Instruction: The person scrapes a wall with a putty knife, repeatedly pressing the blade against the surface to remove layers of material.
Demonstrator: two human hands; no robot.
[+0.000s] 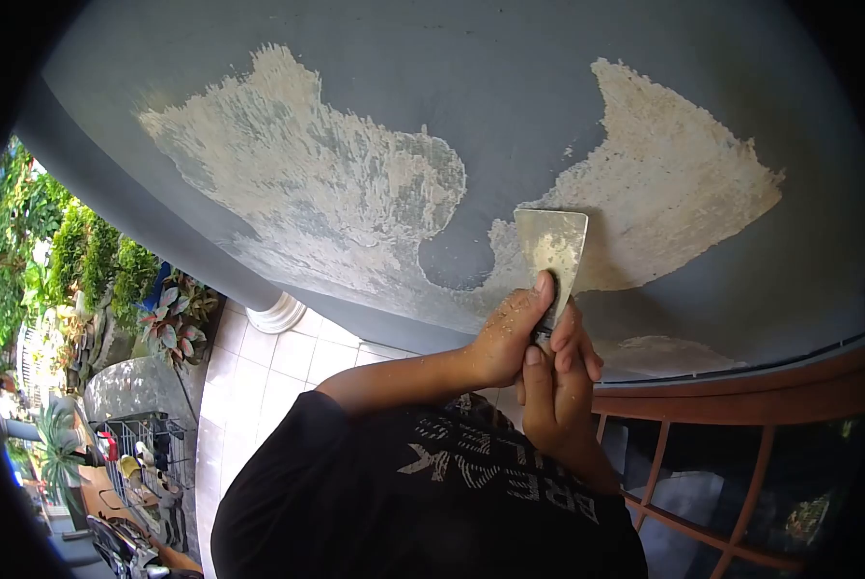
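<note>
A putty knife point(554, 241) with a wide metal blade is held up against a grey wall point(510, 58). Both of my hands are closed around its dark handle. My left hand point(512, 333) has its thumb along the base of the blade and dust on the skin. Just to the right and lower, my right hand point(560, 391) wraps the handle's lower part. The blade's wide edge lies at the left border of a pale, scraped patch point(664, 183). Another pale patch point(307, 174) with a rough, flaky surface spreads to the left. Grey paint remains between the two.
Below right is a brown-framed window point(766, 463). A round column base point(276, 314) stands on white floor tiles point(292, 355) at the left. Farther left are plants point(95, 251) and a wire rack point(153, 444) with shoes.
</note>
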